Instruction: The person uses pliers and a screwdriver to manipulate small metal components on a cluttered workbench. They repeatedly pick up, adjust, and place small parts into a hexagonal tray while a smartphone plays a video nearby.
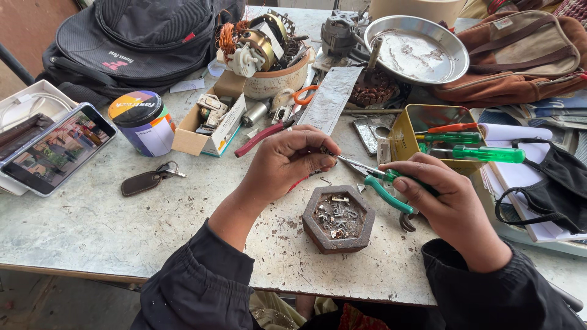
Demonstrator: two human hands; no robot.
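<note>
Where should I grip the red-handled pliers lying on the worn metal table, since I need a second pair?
Take the red-handled pliers by the two red handles, coming from the near left. The handles point that way over bare table, while the metal jaws lie toward the cluttered middle beside the cardboard box and the left hand.

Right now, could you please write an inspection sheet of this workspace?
Surface: table, pale, scratched and stained.
Job's things: green-handled pliers in the right hand; the tips meet a small part, too small to tell, pinched by the left hand. Hexagonal block with metal bits below.
Clutter: red pliers, tin, cardboard box, steel plate, screwdrivers, key fob, phone.
Grippers: both hands closed.
Cables: nothing seen.
Surroundings: backpack, brown bag, black mask.
</note>
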